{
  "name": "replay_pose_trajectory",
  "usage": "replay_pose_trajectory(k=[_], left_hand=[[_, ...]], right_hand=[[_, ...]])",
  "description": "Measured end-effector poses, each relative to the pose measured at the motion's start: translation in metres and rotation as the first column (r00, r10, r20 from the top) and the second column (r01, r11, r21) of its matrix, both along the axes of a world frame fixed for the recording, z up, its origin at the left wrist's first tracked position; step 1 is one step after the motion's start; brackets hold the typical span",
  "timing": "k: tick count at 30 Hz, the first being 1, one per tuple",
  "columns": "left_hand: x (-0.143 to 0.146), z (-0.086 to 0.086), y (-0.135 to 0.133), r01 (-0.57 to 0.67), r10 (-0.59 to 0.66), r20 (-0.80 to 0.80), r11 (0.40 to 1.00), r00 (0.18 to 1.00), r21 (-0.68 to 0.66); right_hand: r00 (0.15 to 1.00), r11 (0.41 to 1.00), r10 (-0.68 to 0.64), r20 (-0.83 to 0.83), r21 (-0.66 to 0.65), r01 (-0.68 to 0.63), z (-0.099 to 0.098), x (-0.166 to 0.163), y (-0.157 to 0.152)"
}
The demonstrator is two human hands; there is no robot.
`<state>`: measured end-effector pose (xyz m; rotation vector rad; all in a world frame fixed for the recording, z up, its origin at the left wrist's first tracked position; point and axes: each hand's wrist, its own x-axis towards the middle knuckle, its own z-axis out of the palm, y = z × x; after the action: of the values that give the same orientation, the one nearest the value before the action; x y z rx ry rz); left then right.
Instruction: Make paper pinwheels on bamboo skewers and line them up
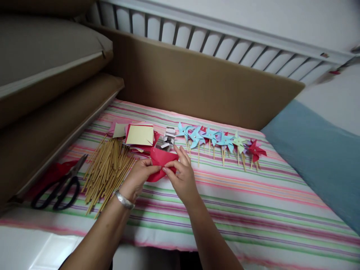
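Both my hands hold a red sheet of paper (161,160) just above the striped cloth (253,202). My left hand (140,176), with a silver bangle at the wrist, pinches the paper's left edge. My right hand (181,174) pinches the right side, fingers bent over the paper. Left of my hands lies a heap of wooden sticks (108,170). Behind the paper sits a stack of coloured paper squares (139,135) with a pale yellow one on top. A row of finished paper pinwheels (222,141) on sticks stretches to the right.
Black-handled scissors (60,185) lie at the far left on red paper scraps. A small pile of white pieces (168,138) sits beside the paper stack. A brown board (202,80) stands behind the cloth; a blue surface (317,150) lies to the right.
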<state>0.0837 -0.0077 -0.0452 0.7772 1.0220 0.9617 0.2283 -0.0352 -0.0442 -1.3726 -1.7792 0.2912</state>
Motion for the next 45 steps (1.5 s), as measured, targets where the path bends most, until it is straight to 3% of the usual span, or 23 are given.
replay_pose_trajectory(k=[10,18,21,25,31,35,38,41,45], left_hand=[[-0.005,0.005,-0.003,0.09,-0.09,0.002,0.996,0.996,0.028],[-0.009,-0.003,0.001,0.162,-0.139,-0.217,0.982,0.966,0.096],[-0.008,-0.003,0.0,0.275,-0.232,-0.306,0.956,0.923,0.105],[-0.003,-0.003,-0.003,0.438,-0.367,-0.369,0.89,0.854,0.127],[0.004,-0.013,-0.003,0.524,-0.44,-0.378,0.837,0.815,0.157],[0.006,-0.008,-0.003,0.47,-0.385,-0.364,0.865,0.848,0.178],[0.004,0.004,-0.003,0.252,-0.184,-0.275,0.938,0.944,0.239],[0.006,0.011,-0.005,0.032,-0.021,-0.054,0.978,0.998,0.204],[0.019,0.005,-0.014,0.055,-0.06,0.23,0.998,0.971,0.028]], right_hand=[[0.999,0.998,-0.032,-0.02,-0.049,0.031,0.0,-0.002,0.0],[0.997,0.992,-0.04,-0.062,-0.123,0.032,0.012,0.005,-0.001],[0.993,0.957,0.003,-0.12,-0.287,-0.038,0.021,0.014,-0.004],[0.963,0.846,0.087,-0.257,-0.491,-0.207,0.022,0.021,-0.008],[0.961,0.816,0.107,-0.255,-0.53,-0.231,0.015,0.024,-0.007],[0.941,0.81,0.061,-0.332,-0.534,-0.241,0.011,0.027,-0.004],[0.872,0.819,-0.07,-0.484,-0.527,-0.227,0.008,0.03,0.002],[0.71,0.868,-0.216,-0.67,-0.465,-0.175,0.008,0.03,0.007],[0.494,0.919,-0.261,-0.829,-0.37,-0.135,0.009,0.019,0.009]])
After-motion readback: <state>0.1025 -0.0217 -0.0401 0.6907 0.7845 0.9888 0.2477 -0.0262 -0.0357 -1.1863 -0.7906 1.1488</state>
